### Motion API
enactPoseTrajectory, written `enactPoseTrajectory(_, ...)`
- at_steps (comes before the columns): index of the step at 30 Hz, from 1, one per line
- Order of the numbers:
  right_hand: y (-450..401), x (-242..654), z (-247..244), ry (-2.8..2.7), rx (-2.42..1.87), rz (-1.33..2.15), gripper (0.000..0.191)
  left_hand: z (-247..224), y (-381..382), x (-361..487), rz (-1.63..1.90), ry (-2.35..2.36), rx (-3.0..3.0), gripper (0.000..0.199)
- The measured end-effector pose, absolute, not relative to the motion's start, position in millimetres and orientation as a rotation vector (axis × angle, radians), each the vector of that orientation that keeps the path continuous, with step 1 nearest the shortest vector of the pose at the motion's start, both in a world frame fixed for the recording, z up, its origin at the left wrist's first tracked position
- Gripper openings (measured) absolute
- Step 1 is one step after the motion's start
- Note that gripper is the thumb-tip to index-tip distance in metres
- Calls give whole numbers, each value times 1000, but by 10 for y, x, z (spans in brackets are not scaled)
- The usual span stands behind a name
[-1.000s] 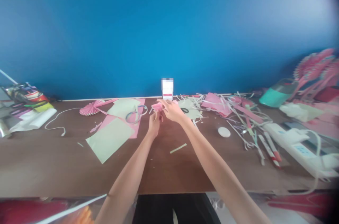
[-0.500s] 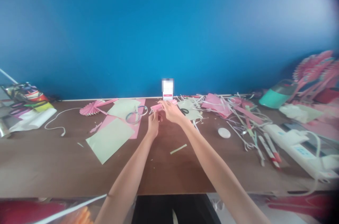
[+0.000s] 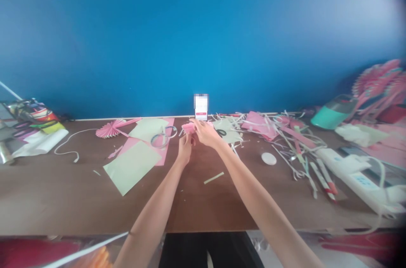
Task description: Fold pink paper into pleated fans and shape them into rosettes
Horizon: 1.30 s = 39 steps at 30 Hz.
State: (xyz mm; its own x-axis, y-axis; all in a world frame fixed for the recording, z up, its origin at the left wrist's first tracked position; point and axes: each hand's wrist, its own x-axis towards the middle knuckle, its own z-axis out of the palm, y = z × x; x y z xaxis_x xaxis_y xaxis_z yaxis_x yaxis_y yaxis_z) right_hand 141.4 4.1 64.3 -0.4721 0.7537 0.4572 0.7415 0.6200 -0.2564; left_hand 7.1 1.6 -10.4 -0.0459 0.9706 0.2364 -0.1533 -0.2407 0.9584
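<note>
Both hands meet over the far middle of the brown table, around a narrow folded piece of pink paper [image 3: 189, 127]. My left hand [image 3: 185, 146] is closed on its near side, the thumb and fingers pinching it from below. From the right, my right hand [image 3: 204, 131] grips the same paper, its fingers laid across the top and hiding much of it. Right behind the hands stands a phone [image 3: 201, 107] with a lit screen. Black scissor handles [image 3: 221, 132] lie beside my right hand.
Left lie a pink pleated paper fan [image 3: 111, 129], pale green sheets [image 3: 132, 168] and tape rolls [image 3: 159, 140]. To the right are paper scraps [image 3: 260, 124], a white disc [image 3: 269, 158], markers [image 3: 323, 180] and a power strip [image 3: 352, 177]. A blue panel [image 3: 203, 39] rises behind the table.
The pink paper has turned slightly between my hands, showing a broader face on the left. Both hands keep nearly the same place and grip.
</note>
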Motion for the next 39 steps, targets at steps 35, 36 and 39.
enactPoseTrajectory(35, 88, 1356, 504, -2374, -1078, -44, 47, -76, 22, 88, 1478, 897, 1153, 44)
enactPoseTrajectory(36, 87, 1355, 502, -2373, -1070, -42, 46, -73, 25, 90, 1477, 884, 1132, 43)
enactPoseTrajectory(39, 90, 1356, 500, -2364, -1053, -9, 43, -67, 35, 87, 1469, 850, 1068, 41)
